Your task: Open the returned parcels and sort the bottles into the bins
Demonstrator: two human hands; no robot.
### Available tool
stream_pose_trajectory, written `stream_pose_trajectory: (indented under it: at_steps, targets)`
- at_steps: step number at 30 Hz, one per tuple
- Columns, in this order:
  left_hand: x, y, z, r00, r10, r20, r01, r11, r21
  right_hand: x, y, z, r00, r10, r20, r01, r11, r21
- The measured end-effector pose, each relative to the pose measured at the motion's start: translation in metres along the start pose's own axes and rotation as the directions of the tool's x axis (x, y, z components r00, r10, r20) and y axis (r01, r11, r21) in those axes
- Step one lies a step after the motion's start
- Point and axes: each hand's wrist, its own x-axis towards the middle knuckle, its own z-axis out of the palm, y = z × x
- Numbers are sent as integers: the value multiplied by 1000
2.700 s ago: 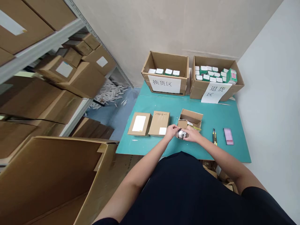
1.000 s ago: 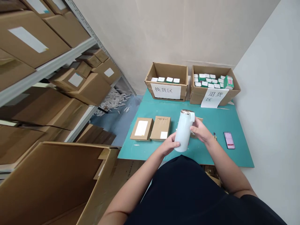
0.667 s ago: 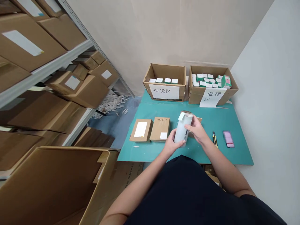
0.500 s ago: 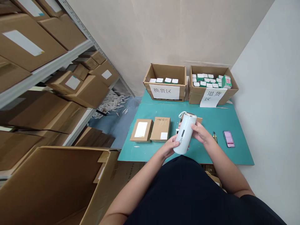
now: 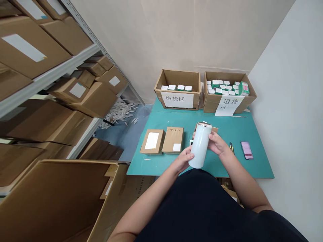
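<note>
I hold a white insulated bottle (image 5: pixel 200 145) with a metal rim at its top, tilted, above the near edge of the teal table (image 5: pixel 227 164). My left hand (image 5: pixel 183 160) grips its lower end and my right hand (image 5: pixel 216 143) wraps its upper side. Behind the bottle a small open cardboard box (image 5: pixel 214 129) stands on the table, mostly hidden.
Two closed flat cartons (image 5: pixel 152 141) (image 5: pixel 173 139) lie left of my hands. A utility knife (image 5: pixel 231 148) and a phone (image 5: pixel 246 150) lie to the right. Two labelled open boxes (image 5: pixel 178 88) (image 5: pixel 227 90) of small packs stand at the back. Shelves of cartons (image 5: pixel 58 84) and a large open carton (image 5: pixel 55 198) are at left.
The bottle came up out of the small box into both hands. Over the last second it has been turned about its axis; its dark marking no longer faces me.
</note>
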Motion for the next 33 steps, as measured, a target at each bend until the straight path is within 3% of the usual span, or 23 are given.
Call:
stream_pose_trajectory:
  at_steps: [2, 5, 7, 9, 11, 12, 13, 15, 17, 18, 20, 22, 24, 25, 27, 30, 33]
  targets:
    - [4, -5, 0, 984, 92, -154, -70, 987, 143, 2, 1, 4, 997, -36, -64, 36, 999, 2]
    - [8, -8, 0, 915, 213, -343, -76, 925, 372, 5, 3, 12, 975, -109, -192, 108, 994, -15]
    - [6, -5, 0, 938, 160, -308, -53, 943, 329, 5, 3, 12, 974, -111, -196, 107, 994, -31]
    - [2, 0, -1, 994, 29, -107, -14, 991, 134, 5, 1, 9, 991, -61, -121, 57, 998, -39]
    - [0, 4, -2, 991, -61, 119, 67, 997, -41, 5, -1, 5, 1000, -7, -30, 6, 999, -41]
    - [0, 5, -2, 985, -70, 160, 82, 994, -71, 6, 0, 3, 1000, 2, -8, -2, 999, -42]
    - [2, 5, -2, 990, -53, 131, 61, 997, -53, 7, 0, 2, 1000, -4, -14, 3, 999, -46]
    - [6, 2, -4, 995, 53, -87, -43, 993, 113, 10, 3, 3, 992, -63, -109, 54, 995, -81]
    - [10, 0, -5, 934, 190, -302, -92, 946, 310, 12, 6, 5, 963, -139, -229, 111, 985, -132]
    - [11, -1, -6, 915, 213, -343, -89, 935, 343, 12, 7, 6, 953, -155, -260, 121, 982, -141]
    - [9, 0, -7, 954, 119, -275, -55, 971, 231, 11, 7, 6, 964, -123, -237, 99, 989, -111]
    - [6, 1, -8, 998, -27, -63, 28, 999, 17, 9, 5, 4, 989, -49, -136, 41, 997, -60]
    - [4, 1, -8, 995, -76, 63, 81, 993, -80, 8, 4, 3, 997, -6, -72, 3, 999, -46]
    - [4, 1, -8, 997, -57, 45, 59, 997, -58, 8, 4, 2, 997, -4, -77, -1, 999, -53]
    - [7, -1, -8, 993, 51, -106, -39, 993, 110, 9, 6, 3, 988, -33, -150, 21, 996, -83]
    - [13, -6, -9, 931, 224, -289, -103, 920, 379, 11, 9, 6, 957, -119, -266, 86, 987, -133]
    - [13, -7, -11, 942, 210, -260, -113, 933, 343, 11, 10, 5, 959, -138, -246, 106, 985, -139]
